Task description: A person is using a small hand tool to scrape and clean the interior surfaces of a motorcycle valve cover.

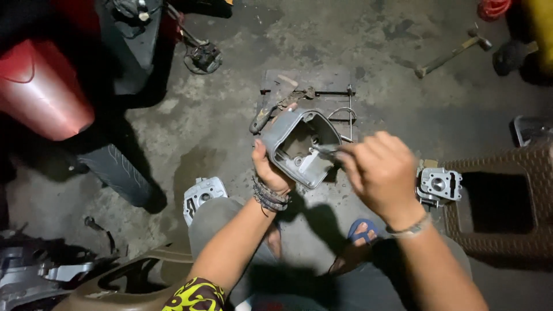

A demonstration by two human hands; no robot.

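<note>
Left hand [269, 171], fingers wrapped round its lower edge, holds a grey metal engine cover [300, 145] above the concrete floor [219, 115]. Right hand [379, 171], fingers pinching a thin metal tool [324, 151], reaches into the cover's cavity. Cylinder head [440, 185] lies just right.

One view only — head-worn camera, looking almost straight down past the wearer's own forearms to a stained concrete floor [219, 115]. Close range: the left hand [269, 171] and right hand [380, 171] sit at frame centre, a grey metal engine cover [299, 144] held between them. The wearer's knees and sandalled feet fill the bottom edge — seated or crouched low. Frame reaches out to a red scooter panel [40, 89] upper left and a brown woven stool [518, 173] at right. No second view to overlap.
</note>
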